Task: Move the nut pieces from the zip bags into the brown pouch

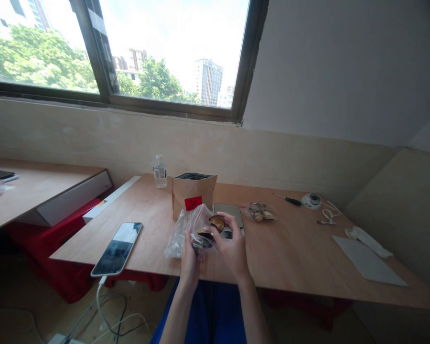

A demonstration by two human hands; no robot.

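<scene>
My left hand (189,260) is closed on a clear plastic zip bag (177,239) with a red seal line, held above the table's front edge. Dark pieces show inside, low in the bag. My right hand (232,248) pinches a brown, curled dried mushroom (217,221) at the bag's mouth. A second brown piece (205,233) lies just below it, partly hidden by the fingers. Behind the bag stands an open kraft paper pouch (208,193) with a red label (193,203). A small flat scale (232,210) is partly covered by my right hand.
Right of the scale lies a bag of dried pieces (260,211). Farther right are a screwdriver (292,201), a white dome camera (311,200) and a white sheet (369,260). On the left, a plugged-in phone (118,248) overhangs the edge; a bottle (160,172) stands behind.
</scene>
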